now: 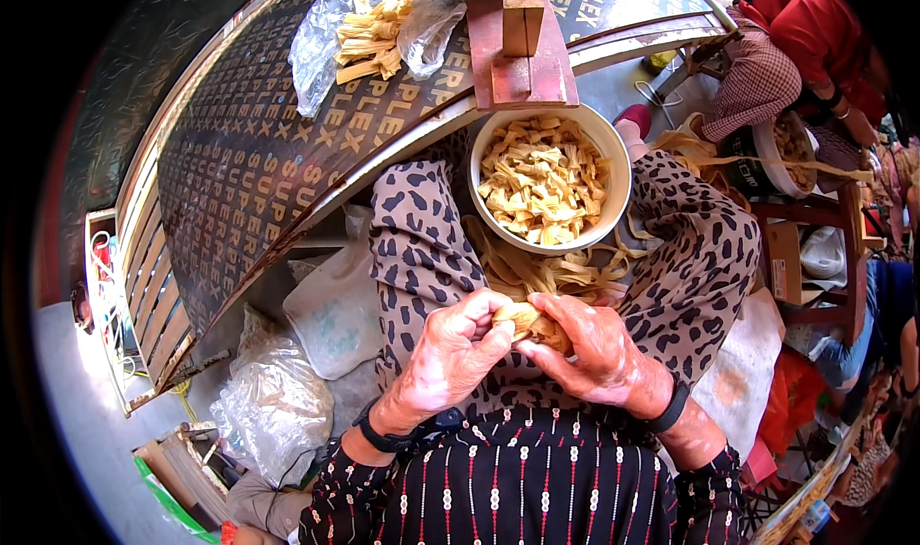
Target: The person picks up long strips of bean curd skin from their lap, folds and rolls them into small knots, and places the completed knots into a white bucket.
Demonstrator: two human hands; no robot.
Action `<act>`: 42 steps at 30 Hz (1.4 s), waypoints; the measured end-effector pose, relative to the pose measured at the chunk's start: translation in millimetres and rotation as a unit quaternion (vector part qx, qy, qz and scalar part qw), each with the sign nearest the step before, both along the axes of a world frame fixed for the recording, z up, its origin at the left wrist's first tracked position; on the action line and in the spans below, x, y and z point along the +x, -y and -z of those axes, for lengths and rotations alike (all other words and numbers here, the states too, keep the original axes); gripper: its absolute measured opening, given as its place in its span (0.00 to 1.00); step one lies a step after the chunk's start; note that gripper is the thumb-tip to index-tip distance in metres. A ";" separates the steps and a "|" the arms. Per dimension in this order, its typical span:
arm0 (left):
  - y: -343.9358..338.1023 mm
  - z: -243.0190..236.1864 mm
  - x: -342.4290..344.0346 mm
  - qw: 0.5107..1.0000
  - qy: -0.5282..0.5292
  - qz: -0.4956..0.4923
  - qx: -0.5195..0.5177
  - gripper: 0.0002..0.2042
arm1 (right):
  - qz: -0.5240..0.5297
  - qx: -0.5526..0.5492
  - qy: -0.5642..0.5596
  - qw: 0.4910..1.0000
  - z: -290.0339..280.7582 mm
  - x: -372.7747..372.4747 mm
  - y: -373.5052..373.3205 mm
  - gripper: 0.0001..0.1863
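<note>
Above my lap, both hands are closed on a folded yellowish strip (539,327). My left hand (450,351) pinches its left end between thumb and fingers, while my right hand (602,355) wraps round its right side. What the strip is made of I cannot tell. Just beyond my hands, long loose strips (551,275) of the same colour lie between my legs. Past them stands a round white bucket (621,183) full of small folded bundles (544,181).
A dark printed tabletop (240,186) curves across the left, bearing a plastic bag (314,52) with folded bundles (369,37). A red wooden stand (494,80) overhangs the bucket. Crumpled clear plastic (273,406) lies at lower left. At right, a person in red (815,33) sits beside another bucket (762,162).
</note>
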State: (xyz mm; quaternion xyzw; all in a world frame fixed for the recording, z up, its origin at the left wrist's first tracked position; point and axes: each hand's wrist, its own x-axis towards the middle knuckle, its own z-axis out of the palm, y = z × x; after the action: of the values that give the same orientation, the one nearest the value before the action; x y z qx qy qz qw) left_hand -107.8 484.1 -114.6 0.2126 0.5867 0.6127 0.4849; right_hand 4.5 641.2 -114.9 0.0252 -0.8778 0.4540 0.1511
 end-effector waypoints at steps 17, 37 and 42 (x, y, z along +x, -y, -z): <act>3.3 -1.3 -13.7 0.998 0.012 0.062 -0.002 0.13 | 0.083 -0.048 0.008 0.995 9.8 1.8 5.3 0.09; -2.7 20.3 -9.0 0.984 -0.149 0.089 0.040 0.11 | 0.083 -0.034 0.005 0.996 17.8 4.5 3.2 0.10; -3.3 13.8 -12.4 0.986 -0.123 0.108 0.022 0.11 | 0.061 -0.078 0.013 0.995 16.2 4.3 3.5 0.08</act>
State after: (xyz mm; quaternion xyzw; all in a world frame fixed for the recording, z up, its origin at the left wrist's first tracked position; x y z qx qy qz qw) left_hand -120.1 487.4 -128.5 0.3587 0.6019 0.5390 0.4675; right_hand 8.8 637.7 -131.1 -0.0463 -0.8416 0.5109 0.1691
